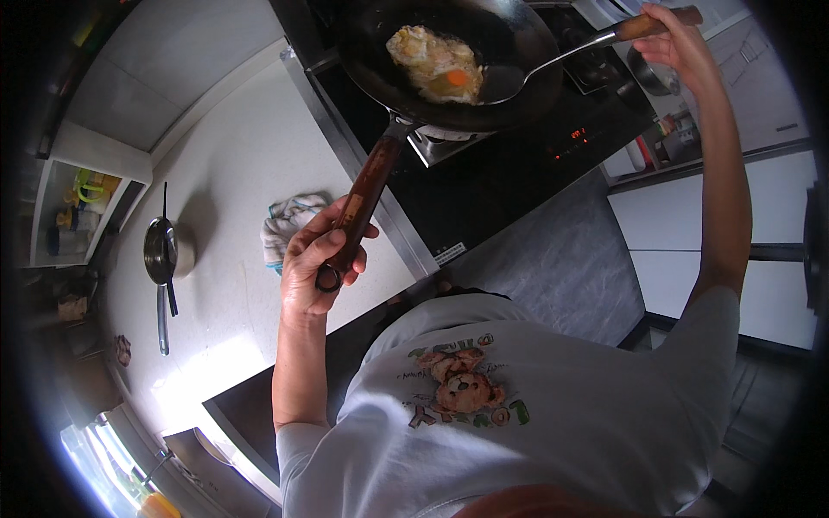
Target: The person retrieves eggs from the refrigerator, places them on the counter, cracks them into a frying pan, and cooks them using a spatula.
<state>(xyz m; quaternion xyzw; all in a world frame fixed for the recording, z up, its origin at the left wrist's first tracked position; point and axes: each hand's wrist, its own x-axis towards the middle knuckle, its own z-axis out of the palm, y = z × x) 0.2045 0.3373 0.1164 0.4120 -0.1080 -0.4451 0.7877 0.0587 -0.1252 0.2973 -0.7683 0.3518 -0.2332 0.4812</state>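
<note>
My left hand [317,259] grips the brown wooden handle [369,188] of a dark wok [518,39], which is over the black cooktop [447,207]. A fried egg [440,65] with browned edges and an orange yolk lies in the wok, left of its middle. At the upper right, my right hand [677,48] holds a metal spatula [602,37] by its wooden handle. The spatula's blade rests in the wok against the egg's right edge.
A crumpled white cloth [291,223] lies on the pale counter [239,142] beside my left hand. Farther left stands a small pot with a strainer or ladle [158,252] and dark chopsticks across it. The cooktop's panel shows red lights. A metal bowl [651,71] is behind my right hand.
</note>
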